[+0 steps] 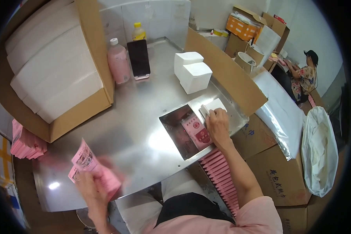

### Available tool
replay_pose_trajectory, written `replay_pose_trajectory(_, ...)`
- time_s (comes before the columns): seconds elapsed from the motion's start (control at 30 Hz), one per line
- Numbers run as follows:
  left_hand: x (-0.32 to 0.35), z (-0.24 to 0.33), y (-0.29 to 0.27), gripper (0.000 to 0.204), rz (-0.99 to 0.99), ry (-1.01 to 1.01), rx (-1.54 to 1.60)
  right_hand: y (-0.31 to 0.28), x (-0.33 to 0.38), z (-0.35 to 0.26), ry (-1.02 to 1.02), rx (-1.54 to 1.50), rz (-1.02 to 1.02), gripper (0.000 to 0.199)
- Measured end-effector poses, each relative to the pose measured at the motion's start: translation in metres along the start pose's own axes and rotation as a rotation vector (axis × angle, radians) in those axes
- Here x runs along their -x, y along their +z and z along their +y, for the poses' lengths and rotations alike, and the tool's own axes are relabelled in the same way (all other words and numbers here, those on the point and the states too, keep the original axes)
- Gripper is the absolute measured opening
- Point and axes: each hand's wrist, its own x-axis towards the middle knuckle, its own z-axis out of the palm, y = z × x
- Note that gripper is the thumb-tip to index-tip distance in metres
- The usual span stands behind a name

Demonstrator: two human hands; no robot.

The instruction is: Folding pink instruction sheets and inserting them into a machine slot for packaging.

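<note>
My left hand is closed around pink printed paper or film wrappers near the table's front left edge; the wrappers are partly blurred by motion. In my right hand is a small stack of white tissues, gripped at the right rim of a square opening in the metal table. Just left of that hand, a pink printed packet lies in the opening. Two white tissue stacks stand farther back on the table.
An open carton of white tissue stacks fills the left. Behind are a pink bottle and a phone. Pink wrappers lie at far left; a pink row sits below. Cartons stand right; a co-worker sits beyond.
</note>
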Motion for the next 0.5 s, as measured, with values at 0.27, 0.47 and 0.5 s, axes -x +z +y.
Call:
replay_pose_trajectory(0.27,-0.025,0.104,0.101,0.031,-0.160,0.453,0.274,-0.016,-0.003,-0.012,0.009,-0.276,0.113,0.035)
replay_pose_trajectory(0.47,-0.029,0.077,0.077,0.071,-0.184,0.354,0.221,-0.062,0.074,-0.139,-0.777,-0.673,-0.108,0.032)
replay_pose_trajectory(0.5,-0.025,0.082,0.091,0.085,-0.122,0.282,0.174,-0.041,0.061,-0.137,-0.716,-0.453,-0.113,0.036)
